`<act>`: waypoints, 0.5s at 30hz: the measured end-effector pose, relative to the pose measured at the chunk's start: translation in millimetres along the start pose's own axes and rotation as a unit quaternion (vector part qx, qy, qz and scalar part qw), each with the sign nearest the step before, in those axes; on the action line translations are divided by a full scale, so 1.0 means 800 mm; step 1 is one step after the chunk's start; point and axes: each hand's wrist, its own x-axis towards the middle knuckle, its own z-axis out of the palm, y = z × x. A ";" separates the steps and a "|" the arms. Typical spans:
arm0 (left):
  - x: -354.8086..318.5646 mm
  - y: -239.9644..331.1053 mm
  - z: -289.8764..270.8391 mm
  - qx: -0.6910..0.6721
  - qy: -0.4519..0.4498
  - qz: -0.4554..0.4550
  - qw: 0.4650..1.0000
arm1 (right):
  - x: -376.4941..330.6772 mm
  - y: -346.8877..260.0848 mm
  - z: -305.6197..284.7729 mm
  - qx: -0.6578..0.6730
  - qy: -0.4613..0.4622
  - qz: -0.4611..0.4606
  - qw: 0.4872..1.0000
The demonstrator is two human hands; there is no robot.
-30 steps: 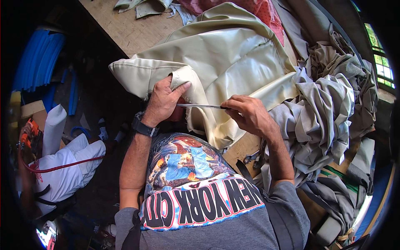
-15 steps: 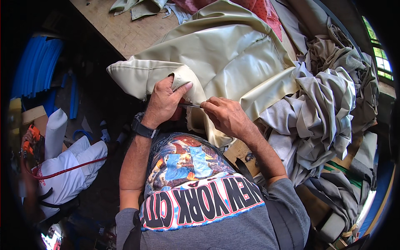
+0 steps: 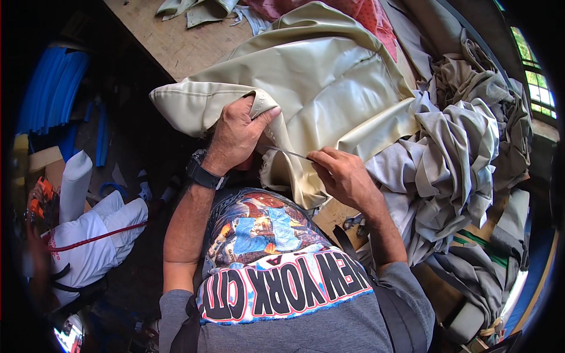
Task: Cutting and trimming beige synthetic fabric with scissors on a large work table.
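Observation:
A large cream vinyl cover (image 3: 318, 76) lies over the wooden workbench (image 3: 170, 44). My left hand (image 3: 235, 132), with a dark watch on its wrist, grips a folded edge of that cover and holds it up. My right hand (image 3: 341, 176) pinches a thin metal blade (image 3: 288, 153) whose tip points left into the cover's seam, just below my left thumb. The two hands are a short way apart.
A heap of grey fabric (image 3: 453, 159) fills the right side of the bench. Red cloth (image 3: 365, 12) lies at the far end. On the floor to the left are blue foam strips (image 3: 50, 88), a white roll (image 3: 73, 185) and white bags (image 3: 94, 247).
My right hand came in close to the left hand, then drew back to the right with the thin blade. The left hand kept its grip on the cover's edge.

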 end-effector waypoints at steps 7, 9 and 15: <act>0.005 0.009 0.007 0.005 -0.005 -0.001 1.000 | 0.017 0.004 0.040 -0.004 0.015 -0.016 1.000; 0.008 0.008 0.007 0.003 -0.006 0.000 1.000 | 0.018 0.003 0.040 -0.009 0.026 -0.009 1.000; 0.010 0.006 0.003 0.012 -0.027 -0.018 0.999 | 0.020 0.006 0.049 0.015 0.037 -0.003 0.999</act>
